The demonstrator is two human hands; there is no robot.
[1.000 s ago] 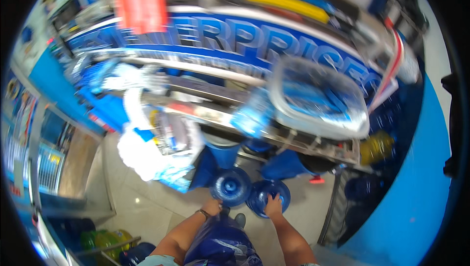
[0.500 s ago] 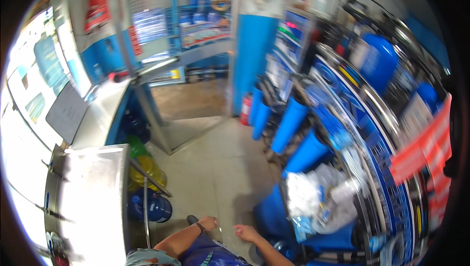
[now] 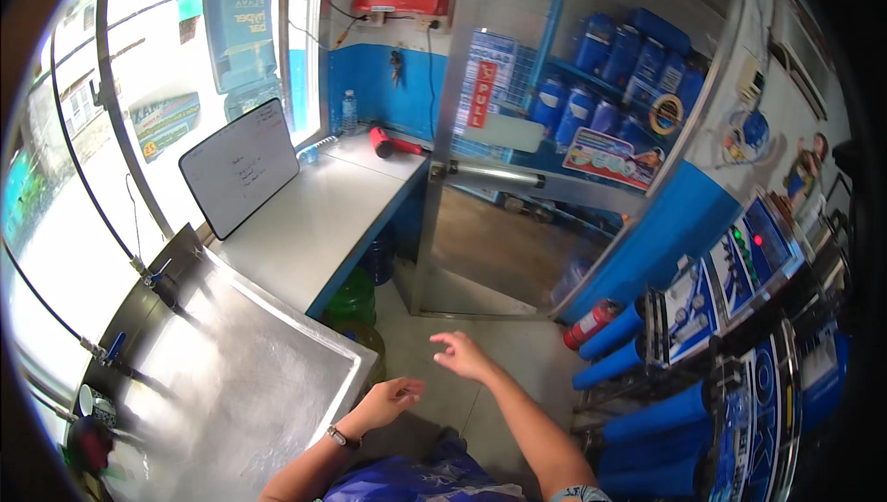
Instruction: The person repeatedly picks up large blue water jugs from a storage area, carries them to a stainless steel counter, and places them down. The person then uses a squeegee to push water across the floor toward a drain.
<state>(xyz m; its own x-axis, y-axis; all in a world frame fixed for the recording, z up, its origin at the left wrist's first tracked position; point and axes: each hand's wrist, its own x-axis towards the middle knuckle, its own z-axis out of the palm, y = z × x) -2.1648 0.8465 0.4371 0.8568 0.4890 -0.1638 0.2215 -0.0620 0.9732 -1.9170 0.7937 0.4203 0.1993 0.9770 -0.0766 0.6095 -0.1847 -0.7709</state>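
Evidently empty-handed on both sides: holds nothing in the left hand [image 3: 383, 402], with fingers loose and half curled, and nothing in the right hand [image 3: 465, 357], with fingers slightly parted and aimed leftward. Has the left hand lower and closer to the body, just beside the right-hand corner of a steel counter [image 3: 231, 382], and so nearer to that metal than the right; cannot tell for certain whether touching the rim, though more likely apart from it. Has the right hand farther forward, over the tiled floor [image 3: 536, 354]. Finds a yellow jug [image 3: 368, 340] ahead and to the left of both hands, close past that corner and well below, partly hidden by the rim; cannot make out its long axis with so much covered, nor judge surely which hand is nearer to it. Sees a green jug [image 3: 353, 297] just beyond, seemingly upright under the white table [image 3: 305, 216], roughly in line with the yellow one. Faces a glass door [image 3: 527, 234] straight ahead, well apart from the fingertips, and has blue cylinders [image 3: 610, 365] off to the right, beyond reach of contact with either hand.
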